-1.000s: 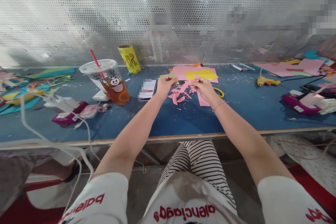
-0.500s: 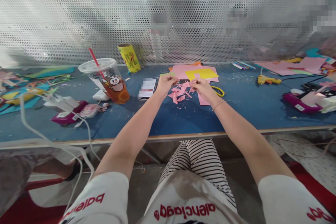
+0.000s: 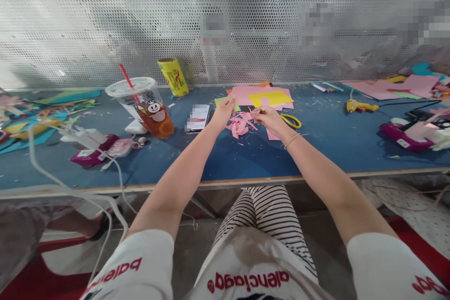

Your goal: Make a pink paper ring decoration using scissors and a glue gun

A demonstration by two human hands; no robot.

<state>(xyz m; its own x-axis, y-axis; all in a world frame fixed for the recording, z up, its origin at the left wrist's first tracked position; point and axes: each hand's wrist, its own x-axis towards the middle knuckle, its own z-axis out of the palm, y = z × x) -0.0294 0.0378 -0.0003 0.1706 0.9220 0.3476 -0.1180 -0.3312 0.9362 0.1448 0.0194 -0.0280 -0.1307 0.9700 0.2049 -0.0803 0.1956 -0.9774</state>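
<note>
Pink paper scraps [image 3: 239,125] lie in a small pile between and below my two hands. My left hand [image 3: 225,108] is closed at the pile's upper left, beside a green paper [image 3: 221,102]; what its fingers hold is too small to make out. To the right, my right hand [image 3: 266,116] pinches a thin pink paper strip [image 3: 251,111] by its fingertips. Behind the hands, a yellow sheet [image 3: 281,98] rests on larger pink sheets [image 3: 242,95]. Yellow-handled scissors [image 3: 292,122] lie just right of my right hand.
On the blue table [image 3: 246,164], a phone [image 3: 198,118] and a tilted cup of drink [image 3: 154,112] stand left, with a yellow roll [image 3: 174,77] behind. A purple power strip [image 3: 94,150] with cables is farther left. Right are markers [image 3: 325,87] and a glue gun [image 3: 360,106].
My left hand has turned slightly and risen a little, exposing more of the green paper. My right hand has shifted slightly left, and a thin strip now shows at its fingertips.
</note>
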